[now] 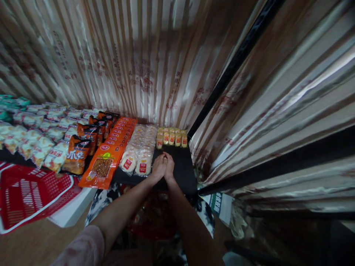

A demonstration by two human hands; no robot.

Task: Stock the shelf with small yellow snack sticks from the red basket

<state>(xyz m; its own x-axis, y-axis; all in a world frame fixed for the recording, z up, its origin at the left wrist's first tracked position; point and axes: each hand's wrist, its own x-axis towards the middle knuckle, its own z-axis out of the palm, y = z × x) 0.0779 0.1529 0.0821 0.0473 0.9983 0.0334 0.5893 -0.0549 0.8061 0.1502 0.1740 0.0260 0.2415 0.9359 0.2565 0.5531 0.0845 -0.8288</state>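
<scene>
My left hand (159, 166) and my right hand (169, 164) meet over the black shelf (181, 166), pressed against each other with fingers closed. Anything between them is hidden. Just ahead of my fingertips stand small yellow snack packs (172, 137) with red labels, in short rows. Left of my left hand lie two columns of clear-wrapped round white rice crackers (142, 166) with red labels. Beside those, overlapping flat orange snack bags (102, 164) form a column; the front one shows brown sticks through its window.
Farther left are black-and-orange bags (76, 155), white snack bags (57, 155) and green packs (16, 101). A red basket (65, 181) sits low at left above a white box (74, 208). Striped sheeting (144, 62) and a black post (219, 88) bound the shelf.
</scene>
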